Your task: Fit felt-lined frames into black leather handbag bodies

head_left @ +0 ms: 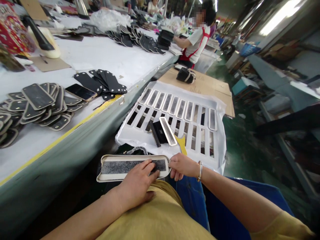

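In front of my body lies a long white-edged panel (113,167) with rounded corners and a speckled grey strip down its middle. My left hand (142,178) lies on the panel with its fingers resting on the strip. At the panel's right end, my right hand (181,166), with a bangle on its wrist, is closed on the rim between thumb and curled fingers. A dark loop like a handle (137,150) shows just behind the panel. Beyond it, a smaller white-framed grey strip (168,131) leans beside a black block (158,132) and a yellow piece (181,144).
A white slotted sheet (150,115) holds a row of framed grey strips (173,106). To the left, a long table (82,53) carries stacked dark panels (37,96), a phone (81,91) and black pieces. A co-worker (197,43) stands beyond. Blue bins (250,196) flank my right side.
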A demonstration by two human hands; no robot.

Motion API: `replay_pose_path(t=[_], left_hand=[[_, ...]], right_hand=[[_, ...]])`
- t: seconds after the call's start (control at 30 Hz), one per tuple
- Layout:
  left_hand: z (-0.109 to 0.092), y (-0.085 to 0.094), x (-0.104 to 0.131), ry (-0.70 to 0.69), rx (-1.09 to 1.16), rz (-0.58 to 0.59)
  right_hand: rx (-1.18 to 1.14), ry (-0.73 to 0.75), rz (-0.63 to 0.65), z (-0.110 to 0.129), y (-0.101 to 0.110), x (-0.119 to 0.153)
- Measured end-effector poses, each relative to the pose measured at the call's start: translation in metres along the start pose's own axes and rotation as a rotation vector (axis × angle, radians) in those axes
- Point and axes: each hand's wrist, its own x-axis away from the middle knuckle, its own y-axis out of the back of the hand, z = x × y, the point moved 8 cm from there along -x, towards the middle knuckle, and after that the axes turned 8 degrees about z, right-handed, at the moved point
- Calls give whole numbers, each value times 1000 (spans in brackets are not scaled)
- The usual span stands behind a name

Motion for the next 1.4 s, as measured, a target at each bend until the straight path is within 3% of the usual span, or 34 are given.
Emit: replay_pose_path(t=[0.27,0.4,0.6,1.03,1.23,1.4], left_hand=[[3,13,-1,-5,33,-36],[10,11,4,-22,49,-51],[12,5,4,-38,38,-31],[13,5,1,-13,67,-4],[12,7,-2,-20,73,6],[11,8,-2,-17,69,-5]], right_hand=[[-87,84,89,-7,-1,-5],[-231,108,168,-15,-5,-8],[-374,162,179,-21,-5,-13],[-191,270,153,-13,0,-14],[-452,334,296,-25,-3,-20],[-563,391,302,-35,-6,-27]])
